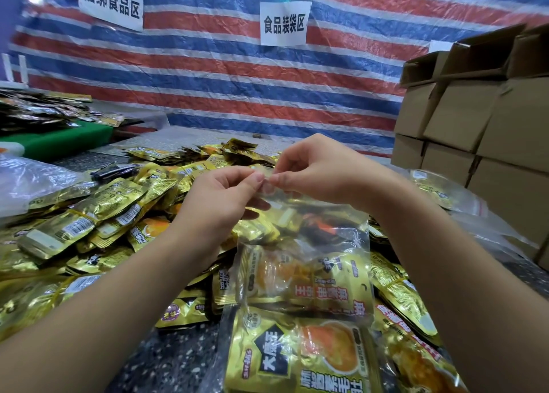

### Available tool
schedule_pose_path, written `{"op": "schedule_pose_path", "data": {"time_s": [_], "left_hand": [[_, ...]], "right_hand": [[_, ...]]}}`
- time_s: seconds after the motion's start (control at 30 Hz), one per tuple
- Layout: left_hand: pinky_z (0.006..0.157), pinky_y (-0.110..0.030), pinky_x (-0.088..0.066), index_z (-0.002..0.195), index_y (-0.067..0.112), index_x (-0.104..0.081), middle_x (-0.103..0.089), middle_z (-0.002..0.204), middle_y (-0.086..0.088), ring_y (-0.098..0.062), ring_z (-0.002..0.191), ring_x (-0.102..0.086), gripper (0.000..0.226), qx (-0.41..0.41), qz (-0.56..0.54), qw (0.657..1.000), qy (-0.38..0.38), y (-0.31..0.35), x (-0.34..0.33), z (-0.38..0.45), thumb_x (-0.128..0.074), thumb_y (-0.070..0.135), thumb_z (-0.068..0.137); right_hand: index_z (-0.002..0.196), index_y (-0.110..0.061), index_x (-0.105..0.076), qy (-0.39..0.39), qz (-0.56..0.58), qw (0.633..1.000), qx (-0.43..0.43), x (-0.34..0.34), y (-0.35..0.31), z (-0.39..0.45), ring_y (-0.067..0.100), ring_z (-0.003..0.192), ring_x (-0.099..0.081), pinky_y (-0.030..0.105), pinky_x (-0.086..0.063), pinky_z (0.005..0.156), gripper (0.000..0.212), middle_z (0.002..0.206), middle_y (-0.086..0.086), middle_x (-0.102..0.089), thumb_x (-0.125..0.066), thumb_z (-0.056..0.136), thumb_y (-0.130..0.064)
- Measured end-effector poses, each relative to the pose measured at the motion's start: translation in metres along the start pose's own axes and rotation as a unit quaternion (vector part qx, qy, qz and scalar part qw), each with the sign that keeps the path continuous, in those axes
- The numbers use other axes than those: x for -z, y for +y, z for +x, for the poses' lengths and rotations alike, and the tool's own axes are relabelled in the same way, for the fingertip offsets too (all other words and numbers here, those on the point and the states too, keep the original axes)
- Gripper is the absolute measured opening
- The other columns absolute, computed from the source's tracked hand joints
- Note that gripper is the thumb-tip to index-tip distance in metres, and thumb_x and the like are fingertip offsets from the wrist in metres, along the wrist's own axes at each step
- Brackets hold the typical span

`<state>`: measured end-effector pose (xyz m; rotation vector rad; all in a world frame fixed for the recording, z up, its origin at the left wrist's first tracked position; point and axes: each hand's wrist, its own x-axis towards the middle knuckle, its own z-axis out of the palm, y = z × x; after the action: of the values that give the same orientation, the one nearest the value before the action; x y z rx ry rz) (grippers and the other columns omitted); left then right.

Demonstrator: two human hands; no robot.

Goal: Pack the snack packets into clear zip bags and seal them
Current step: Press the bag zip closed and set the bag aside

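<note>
A clear zip bag [306, 262] hangs in front of me with gold and dark snack packets inside it. My left hand [219, 196] and my right hand [315, 169] pinch its top edge between thumb and fingers, fingertips almost touching. Under and around the bag lies a heap of loose gold snack packets [98, 214] on the speckled table. Another clear bag filled with gold packets [312, 354] lies at the near edge below the held bag.
Stacked cardboard boxes [475, 125] stand at the right. More filled clear bags [445, 193] lie beside them. A crumpled clear plastic sheet [26, 178] and a green tray [53, 140] sit at the left. A striped tarp [208, 74] with paper signs hangs behind.
</note>
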<state>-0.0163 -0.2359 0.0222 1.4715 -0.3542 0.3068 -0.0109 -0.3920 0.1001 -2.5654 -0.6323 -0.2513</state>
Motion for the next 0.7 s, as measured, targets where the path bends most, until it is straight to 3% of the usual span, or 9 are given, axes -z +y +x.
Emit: {"op": "schedule_pose_path", "data": {"time_s": [0.27, 0.47, 0.6, 0.7], "left_hand": [[0.055, -0.018, -0.053, 0.085, 0.014, -0.071, -0.071, 0.068, 0.006, -0.008, 0.062, -0.068, 0.021, 0.007, 0.011, 1.0, -0.011, 0.0004, 0.0002, -0.0012, -0.055, 0.013, 0.098], [0.056, -0.017, -0.052, 0.083, 0.014, -0.069, -0.071, 0.066, 0.007, -0.006, 0.062, -0.067, 0.021, -0.013, 0.033, 0.999, 0.001, -0.0005, 0.0006, -0.002, -0.055, 0.013, 0.099], [0.056, -0.015, -0.05, 0.08, 0.015, -0.068, -0.07, 0.064, 0.008, -0.003, 0.061, -0.065, 0.022, -0.031, 0.057, 0.998, 0.016, -0.0015, -0.0008, -0.0029, -0.056, 0.012, 0.098], [0.055, -0.016, -0.05, 0.079, 0.016, -0.069, -0.07, 0.064, 0.007, -0.003, 0.062, -0.065, 0.022, -0.038, 0.064, 0.997, 0.028, -0.0009, -0.0016, -0.0037, -0.057, 0.012, 0.097]], "right_hand": [[0.078, -0.025, -0.072, 0.005, -0.022, 1.0, -0.015, -0.0008, -0.0002, -0.0004, -0.006, 0.051, -0.052, 0.016, -0.037, 0.052, 0.018, 0.063, -0.013, -0.063, -0.07, 0.089, -0.039], [0.073, -0.029, -0.069, 0.004, -0.03, 0.999, -0.01, -0.0014, -0.0017, -0.0005, -0.008, 0.05, -0.052, 0.014, -0.037, 0.05, 0.02, 0.062, -0.014, -0.063, -0.068, 0.09, -0.038], [0.078, -0.024, -0.071, -0.001, -0.03, 1.0, -0.001, -0.003, -0.0038, -0.0013, 0.001, 0.058, -0.056, 0.02, -0.044, 0.056, 0.019, 0.069, -0.008, -0.069, -0.066, 0.092, -0.037], [0.078, -0.025, -0.07, -0.001, -0.042, 0.999, 0.002, -0.0043, -0.0046, -0.0021, 0.001, 0.056, -0.053, 0.018, -0.04, 0.052, 0.021, 0.069, -0.007, -0.067, -0.065, 0.092, -0.039]]}}
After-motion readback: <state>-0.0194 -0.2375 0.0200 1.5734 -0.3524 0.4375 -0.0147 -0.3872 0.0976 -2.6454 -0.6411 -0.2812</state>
